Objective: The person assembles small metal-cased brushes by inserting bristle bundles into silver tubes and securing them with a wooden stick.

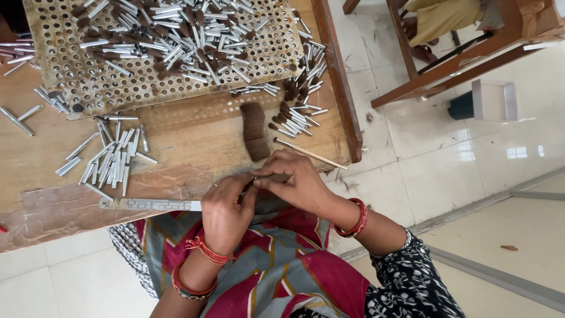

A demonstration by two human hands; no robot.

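Note:
My left hand (226, 209) and my right hand (297, 179) meet at the near edge of a low wooden table (176, 141). Together they pinch a small brown tuft of bristles (273, 177) with a thin metal tube end between the fingertips. A flat bundle of brown bristles (254, 131) lies just beyond the hands. A thin wooden stick (309, 154) rests to its right. A steel ruler (150, 204) lies along the table edge by my left hand.
A perforated metal tray (76, 88) at the back holds several silver tubes and bristle-filled tubes (176, 35). Loose silver tubes (109, 159) lie at left, finished tufted tubes (297, 106) at right. Tiled floor, a wooden bench (471, 56) and a small box (494, 100) stand right.

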